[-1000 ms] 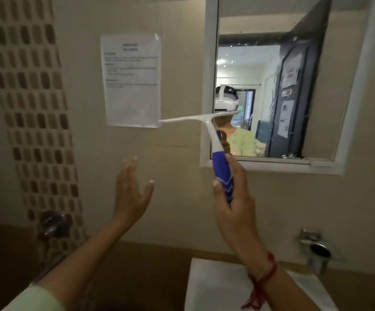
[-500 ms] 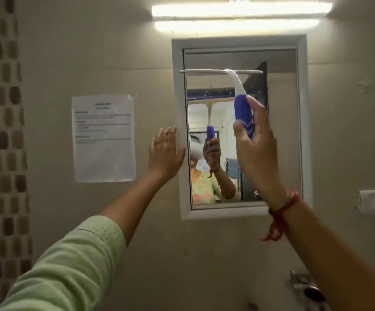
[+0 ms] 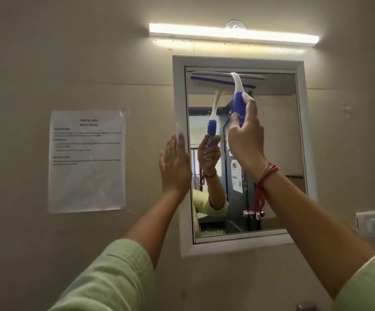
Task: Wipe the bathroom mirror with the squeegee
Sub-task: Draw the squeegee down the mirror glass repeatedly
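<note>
The fingers of the right hand [image 3: 246, 140] were wrapped tightly round the blue grip of the squeegee [image 3: 238, 95], which was held up against the mirror [image 3: 276, 135]. From that grip a white neck was curved upward to the blade, and the blade was laid level across the top of the glass, just under the upper edge of the mirror's white frame (its blue-edged reflection was seen directly beneath it). A red thread was worn on the right wrist. The fingers of the left hand [image 3: 175, 164] were held straight and close together, nothing being grasped, with the palm laid flat against the left side of the mirror's frame, about halfway down it. Pale green sleeves were seen on both forearms. A printed sheet of paper [image 3: 87, 161] was stuck to the wall well left of the mirror, and a lit tube lamp [image 3: 233, 33] was mounted just above it.
</note>
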The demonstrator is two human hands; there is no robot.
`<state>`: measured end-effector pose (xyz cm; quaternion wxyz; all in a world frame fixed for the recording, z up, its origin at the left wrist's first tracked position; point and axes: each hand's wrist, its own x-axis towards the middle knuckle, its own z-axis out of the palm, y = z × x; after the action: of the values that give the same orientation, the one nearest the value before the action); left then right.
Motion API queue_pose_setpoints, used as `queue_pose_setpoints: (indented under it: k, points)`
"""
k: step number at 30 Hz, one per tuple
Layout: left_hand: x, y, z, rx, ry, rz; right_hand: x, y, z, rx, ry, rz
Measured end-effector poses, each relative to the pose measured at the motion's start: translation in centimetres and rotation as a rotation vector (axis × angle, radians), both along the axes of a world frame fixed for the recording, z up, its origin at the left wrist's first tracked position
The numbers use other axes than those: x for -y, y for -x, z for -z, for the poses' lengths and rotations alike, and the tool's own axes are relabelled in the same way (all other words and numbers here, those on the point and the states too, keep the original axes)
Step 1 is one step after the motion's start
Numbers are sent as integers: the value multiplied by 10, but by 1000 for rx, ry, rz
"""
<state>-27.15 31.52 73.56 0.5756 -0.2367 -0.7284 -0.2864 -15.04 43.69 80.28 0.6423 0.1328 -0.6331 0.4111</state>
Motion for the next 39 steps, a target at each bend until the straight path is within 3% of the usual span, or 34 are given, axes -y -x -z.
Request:
queue_pose_setpoints:
  k: [7,13,21,30,39]
  points:
    - [-1,5,4,-38,-34,-7,-6,3,-14,-2,-45,21]
    - [-15,-5,5,-25,-187,111,-21,2,-21,27,-108,90]
    - [-18,-3,9,-58,-209,63,-28,6,-4,-8,-190,183]
    - [-19,-2,10,-67,-220,31,-15,5,-17,-5,-157,162]
    - [-19,3,11,-80,-224,26,-9,24,25,-65,-105,248]
